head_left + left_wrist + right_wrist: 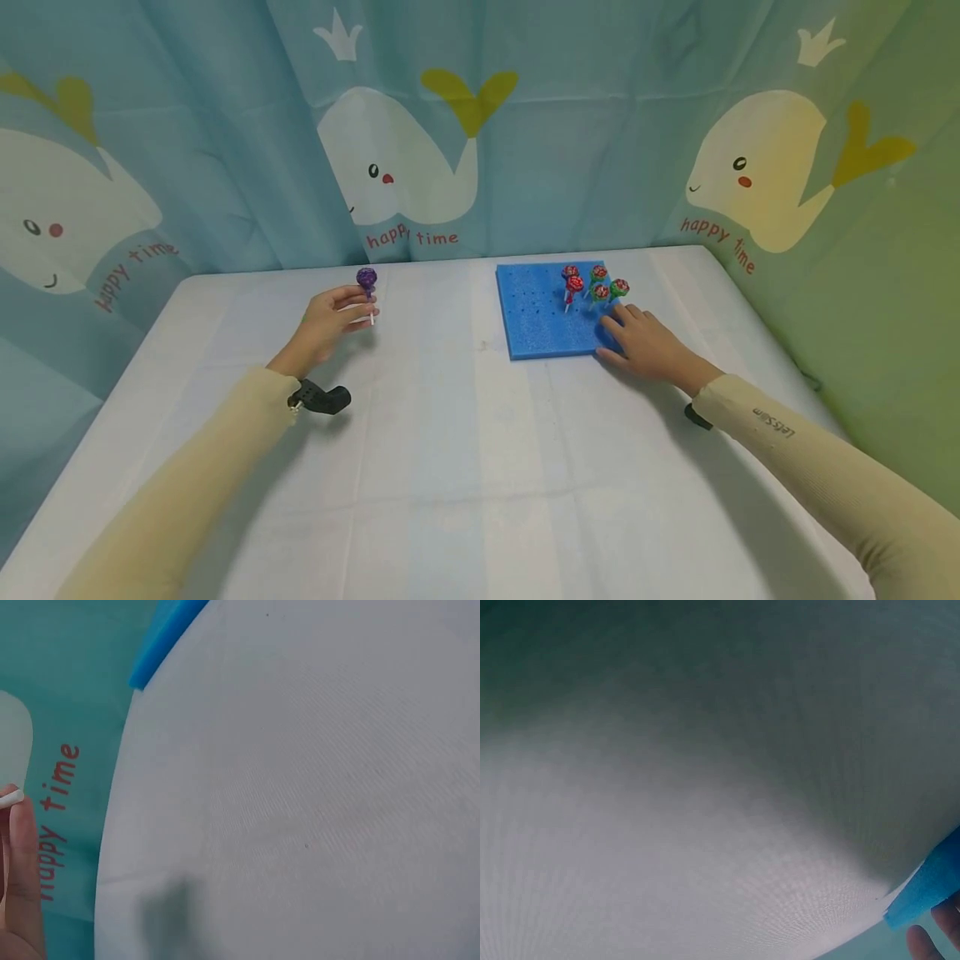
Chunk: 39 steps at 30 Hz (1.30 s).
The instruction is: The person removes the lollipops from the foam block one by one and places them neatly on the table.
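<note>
A lollipop [366, 280] in a purple wrapper is pinched by its white stick in my left hand [327, 323], head upward, above the left part of the table. In the left wrist view the stick's end [10, 799] shows beside a fingertip. My right hand [647, 343] rests at the right edge of a blue foam board [543, 333], thumb and fingers spread along it. Several lollipops stand upright in the board's right rear part: red-wrapped ones [574, 285] and green-and-red ones [599, 292]. Small holes dot the board's surface.
A white cloth covers the table [435, 433]. Behind it hangs a blue-green curtain [570, 125] printed with whales, close to the table's back edge. Each wrist wears a black strap; the left one's camera [322, 398] sticks out sideways.
</note>
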Each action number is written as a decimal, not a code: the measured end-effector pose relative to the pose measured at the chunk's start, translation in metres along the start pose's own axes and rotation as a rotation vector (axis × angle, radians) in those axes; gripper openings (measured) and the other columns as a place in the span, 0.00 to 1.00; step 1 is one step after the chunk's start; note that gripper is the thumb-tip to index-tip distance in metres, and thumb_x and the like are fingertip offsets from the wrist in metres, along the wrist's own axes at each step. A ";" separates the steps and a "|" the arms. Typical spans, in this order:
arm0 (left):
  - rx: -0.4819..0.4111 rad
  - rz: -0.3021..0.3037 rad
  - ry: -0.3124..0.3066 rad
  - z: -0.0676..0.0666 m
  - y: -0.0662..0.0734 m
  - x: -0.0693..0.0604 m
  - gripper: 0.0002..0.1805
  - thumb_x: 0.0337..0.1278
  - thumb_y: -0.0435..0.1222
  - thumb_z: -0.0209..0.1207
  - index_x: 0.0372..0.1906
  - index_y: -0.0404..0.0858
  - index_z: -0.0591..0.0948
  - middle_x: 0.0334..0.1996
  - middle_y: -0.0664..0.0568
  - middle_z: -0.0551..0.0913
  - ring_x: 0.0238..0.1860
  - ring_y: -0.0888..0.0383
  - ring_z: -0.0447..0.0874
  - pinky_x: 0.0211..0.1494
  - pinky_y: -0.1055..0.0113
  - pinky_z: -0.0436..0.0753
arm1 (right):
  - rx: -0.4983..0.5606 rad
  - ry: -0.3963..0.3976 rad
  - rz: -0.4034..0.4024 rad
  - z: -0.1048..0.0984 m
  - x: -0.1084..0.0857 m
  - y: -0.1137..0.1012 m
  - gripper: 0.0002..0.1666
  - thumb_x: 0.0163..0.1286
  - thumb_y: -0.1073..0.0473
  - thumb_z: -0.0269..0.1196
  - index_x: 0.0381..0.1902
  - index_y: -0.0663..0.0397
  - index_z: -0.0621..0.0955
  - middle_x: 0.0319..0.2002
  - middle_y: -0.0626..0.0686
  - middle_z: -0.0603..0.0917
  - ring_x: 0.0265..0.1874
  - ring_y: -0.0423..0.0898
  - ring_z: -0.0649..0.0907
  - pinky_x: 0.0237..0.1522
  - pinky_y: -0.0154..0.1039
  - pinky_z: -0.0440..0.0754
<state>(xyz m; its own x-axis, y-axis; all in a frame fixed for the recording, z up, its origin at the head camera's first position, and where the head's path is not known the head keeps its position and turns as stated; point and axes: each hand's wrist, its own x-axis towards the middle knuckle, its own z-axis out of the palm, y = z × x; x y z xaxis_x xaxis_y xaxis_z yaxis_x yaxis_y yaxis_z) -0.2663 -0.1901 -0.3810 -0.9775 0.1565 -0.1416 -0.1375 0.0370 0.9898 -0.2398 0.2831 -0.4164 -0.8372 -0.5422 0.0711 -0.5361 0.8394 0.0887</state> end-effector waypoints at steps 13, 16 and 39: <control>0.041 -0.079 0.029 -0.016 -0.008 -0.011 0.30 0.63 0.29 0.53 0.66 0.21 0.57 0.31 0.66 0.80 0.33 0.74 0.83 0.39 0.80 0.83 | -0.001 -0.008 -0.002 0.000 0.002 0.002 0.32 0.65 0.42 0.59 0.54 0.63 0.72 0.49 0.66 0.74 0.50 0.61 0.75 0.47 0.59 0.78; 0.064 -0.093 0.037 -0.017 -0.010 -0.014 0.30 0.63 0.29 0.54 0.66 0.21 0.58 0.31 0.67 0.79 0.32 0.75 0.82 0.39 0.80 0.83 | -0.001 -0.002 -0.005 0.000 0.002 0.002 0.31 0.65 0.42 0.59 0.54 0.63 0.73 0.49 0.66 0.74 0.49 0.61 0.75 0.47 0.59 0.78; 0.341 -0.251 0.180 -0.021 -0.020 -0.022 0.23 0.62 0.33 0.56 0.60 0.26 0.70 0.33 0.58 0.78 0.27 0.75 0.79 0.38 0.79 0.83 | 0.015 -0.014 0.006 -0.001 0.000 0.000 0.31 0.65 0.42 0.59 0.53 0.63 0.73 0.49 0.66 0.73 0.50 0.61 0.75 0.48 0.58 0.78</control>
<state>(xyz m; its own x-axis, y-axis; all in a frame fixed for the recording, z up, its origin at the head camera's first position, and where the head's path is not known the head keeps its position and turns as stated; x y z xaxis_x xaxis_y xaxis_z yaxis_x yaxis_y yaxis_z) -0.2457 -0.2154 -0.3972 -0.9371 -0.0712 -0.3417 -0.3423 0.3789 0.8598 -0.2399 0.2836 -0.4158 -0.8418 -0.5368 0.0572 -0.5327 0.8431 0.0730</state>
